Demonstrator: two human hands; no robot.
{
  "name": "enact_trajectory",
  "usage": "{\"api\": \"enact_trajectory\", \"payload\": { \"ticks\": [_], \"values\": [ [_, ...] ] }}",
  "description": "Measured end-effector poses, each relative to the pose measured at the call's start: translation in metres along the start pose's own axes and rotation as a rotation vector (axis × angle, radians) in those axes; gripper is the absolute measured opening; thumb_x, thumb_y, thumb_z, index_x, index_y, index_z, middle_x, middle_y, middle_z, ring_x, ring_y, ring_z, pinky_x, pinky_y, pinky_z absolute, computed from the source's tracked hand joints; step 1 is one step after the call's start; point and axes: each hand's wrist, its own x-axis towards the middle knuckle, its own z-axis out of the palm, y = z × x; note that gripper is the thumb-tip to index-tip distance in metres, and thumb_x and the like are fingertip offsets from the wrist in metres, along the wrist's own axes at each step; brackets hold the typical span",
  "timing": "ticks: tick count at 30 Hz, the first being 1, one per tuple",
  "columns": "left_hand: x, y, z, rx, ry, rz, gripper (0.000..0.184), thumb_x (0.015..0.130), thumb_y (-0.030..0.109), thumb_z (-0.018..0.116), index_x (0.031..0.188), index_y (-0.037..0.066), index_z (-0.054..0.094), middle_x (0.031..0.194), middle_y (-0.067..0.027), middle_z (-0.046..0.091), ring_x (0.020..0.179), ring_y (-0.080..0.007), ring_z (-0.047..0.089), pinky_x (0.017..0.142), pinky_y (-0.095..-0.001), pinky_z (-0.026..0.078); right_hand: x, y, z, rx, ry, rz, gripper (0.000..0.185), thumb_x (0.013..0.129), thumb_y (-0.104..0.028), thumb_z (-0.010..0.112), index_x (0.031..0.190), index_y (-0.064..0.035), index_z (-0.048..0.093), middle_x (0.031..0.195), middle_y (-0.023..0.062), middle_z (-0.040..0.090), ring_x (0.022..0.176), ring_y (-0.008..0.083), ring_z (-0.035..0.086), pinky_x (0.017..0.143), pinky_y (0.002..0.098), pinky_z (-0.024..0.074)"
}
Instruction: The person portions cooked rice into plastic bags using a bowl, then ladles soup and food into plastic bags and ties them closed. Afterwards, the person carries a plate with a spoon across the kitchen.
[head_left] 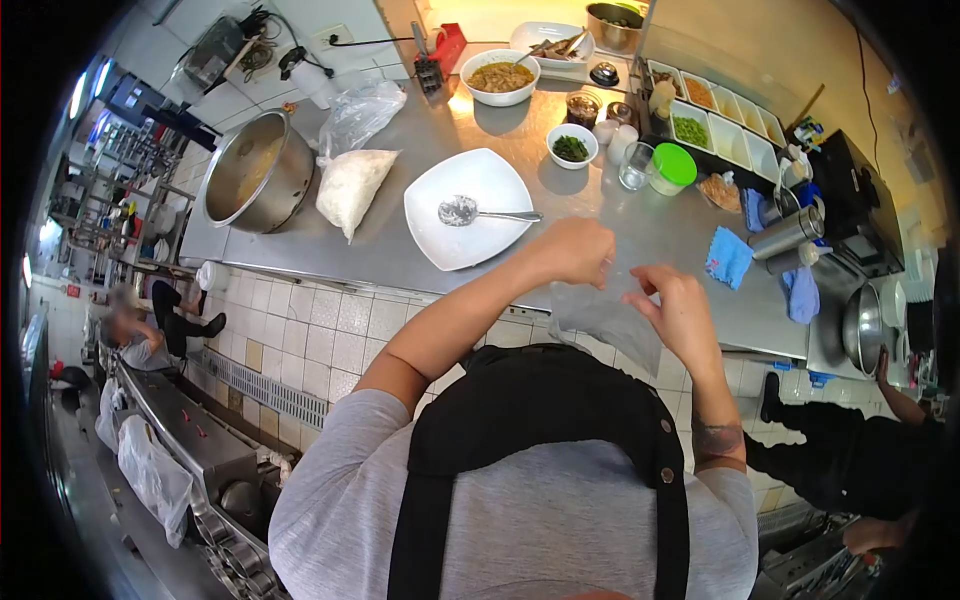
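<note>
A clear plastic bag (605, 325) hangs over the counter's front edge between my two hands. My left hand (580, 252) is closed on its upper edge. My right hand (675, 305) is beside the bag with thumb and forefinger curved and apart; its other fingers are partly hidden. Just beyond my left hand lies a white square plate (440, 235). A metal spoon (505, 214) rests on it, its bowl coated in white powder and its handle over the rim. Left of the plate sits a plastic bag of white powder (352, 190).
A large metal pot (215, 195) stands at the counter's left. Farther back are a bowl of stew (500, 98), a bowl of chopped greens (570, 165), a glass (634, 168) and a green-lidded tub (673, 166). Blue cloths (728, 260) lie right. Other people are at both sides.
</note>
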Motion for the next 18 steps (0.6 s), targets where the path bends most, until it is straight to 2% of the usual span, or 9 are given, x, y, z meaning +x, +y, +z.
{"api": "enact_trajectory", "payload": {
  "ticks": [4, 6, 9, 12, 14, 16, 18],
  "values": [
    [0.012, -0.01, 0.002, -0.011, 0.042, -0.009, 0.024, 0.061, 0.022, 0.075, 0.078, 0.007, 0.067, 0.08, -0.0118, 0.064, 0.077, -0.0307, 0.062, 0.067, -0.0406, 0.048, -0.001, 0.014, -0.008, 0.102, -0.156, 0.15, 0.014, 0.072, -0.013, 0.07, 0.073, -0.0006, 0.064, 0.057, 0.014, 0.057, 0.052, 0.0259, 0.057, 0.051, 0.0347, 0.0434],
    [0.015, -0.012, 0.013, 0.071, 0.514, 0.004, 0.027, 0.06, 0.02, 0.076, 0.082, 0.006, 0.065, 0.084, -0.0126, 0.061, 0.078, -0.0307, 0.06, 0.067, -0.0401, 0.048, 0.002, 0.021, -0.012, 0.152, -0.088, 0.237, 0.02, 0.069, -0.016, 0.073, 0.065, -0.0003, 0.061, 0.052, 0.0108, 0.055, 0.047, 0.0189, 0.053, 0.047, 0.0318, 0.0399],
    [0.008, 0.029, -0.008, 0.255, 0.99, -0.179, 0.036, 0.061, 0.023, 0.077, 0.086, 0.002, 0.063, 0.089, -0.0151, 0.059, 0.085, -0.0306, 0.058, 0.072, -0.0357, 0.045, 0.001, 0.048, -0.008, 0.226, 0.094, 0.38, 0.031, 0.064, -0.018, 0.078, 0.057, -0.0013, 0.053, 0.047, 0.0043, 0.048, 0.045, 0.0101, 0.043, 0.043, 0.0277, 0.0342],
    [-0.001, 0.035, 0.015, -0.189, 0.78, -0.209, 0.037, 0.068, 0.024, 0.075, 0.089, -0.001, 0.059, 0.084, -0.0142, 0.058, 0.073, -0.0273, 0.057, 0.065, -0.0349, 0.045, -0.005, 0.057, 0.006, 0.317, 0.231, 0.425, 0.037, 0.062, -0.017, 0.08, 0.055, -0.0033, 0.046, 0.047, -0.001, 0.041, 0.049, 0.0063, 0.036, 0.043, 0.0251, 0.0307],
    [0.009, 0.024, 0.049, -0.838, 0.195, -0.324, 0.032, 0.076, 0.025, 0.07, 0.091, 0.0, 0.057, 0.084, -0.0127, 0.059, 0.069, -0.0226, 0.056, 0.062, -0.0359, 0.048, -0.011, 0.059, 0.025, 0.416, 0.245, 0.412, 0.038, 0.063, -0.015, 0.079, 0.055, -0.0041, 0.044, 0.049, -0.002, 0.04, 0.051, 0.0059, 0.035, 0.044, 0.0243, 0.0303],
    [0.007, 0.04, 0.056, -1.3, 0.109, -0.282, 0.031, 0.085, 0.03, 0.061, 0.1, 0.003, 0.057, 0.09, -0.0057, 0.06, 0.071, -0.0115, 0.057, 0.06, -0.0261, 0.047, -0.017, 0.057, 0.047, 0.54, 0.202, 0.371, 0.038, 0.064, -0.013, 0.079, 0.057, -0.0043, 0.043, 0.052, -0.0012, 0.041, 0.052, 0.0064, 0.035, 0.046, 0.024, 0.0309],
    [0.015, 0.027, 0.077, -1.752, 0.119, -0.325, 0.025, 0.087, 0.024, 0.056, 0.101, 0.003, 0.057, 0.09, -0.0058, 0.06, 0.071, -0.0111, 0.057, 0.061, -0.0263, 0.048, -0.017, 0.039, 0.045, 0.52, 0.204, 0.32, 0.035, 0.068, -0.011, 0.075, 0.055, -0.0055, 0.042, 0.056, -0.0007, 0.044, 0.054, 0.0064, 0.038, 0.048, 0.0237, 0.0326]
  ]
}}
